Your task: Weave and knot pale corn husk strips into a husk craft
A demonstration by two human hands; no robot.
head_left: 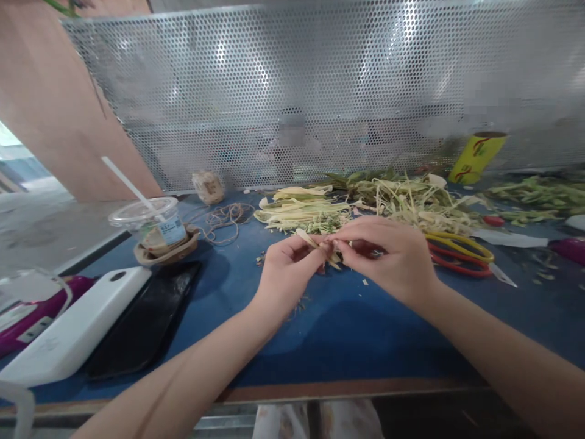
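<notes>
Both bare hands meet over the middle of the blue worktop (356,341), just in front of a bundle of pale yellow husks (297,210). The left hand (290,271) has its fingers closed on a small pale strip (305,236), which slants up and away from the thumb. The right hand (395,259) has its thumb and forefinger pinched together at the left hand's fingertips; what lies between them is too small to tell. Green and pale stems (411,201) are heaped behind the right hand and to its right. Beside that hand lie scissors with one yellow and one red handle (459,251), near a knife (509,238) with a pale blade. A yellow tube (478,158) stands tilted farther back, before the perforated metal screen (292,73). On the left, a clear plastic cup (158,231) with a white straw (130,184) sits in a cardboard holder (169,253), with loose twine (223,219) just beside it. Nearer the front edge, a black phone-like slab (144,320) lies alongside a long white case (82,323), and a purple power strip (34,326) is at the far left.
</notes>
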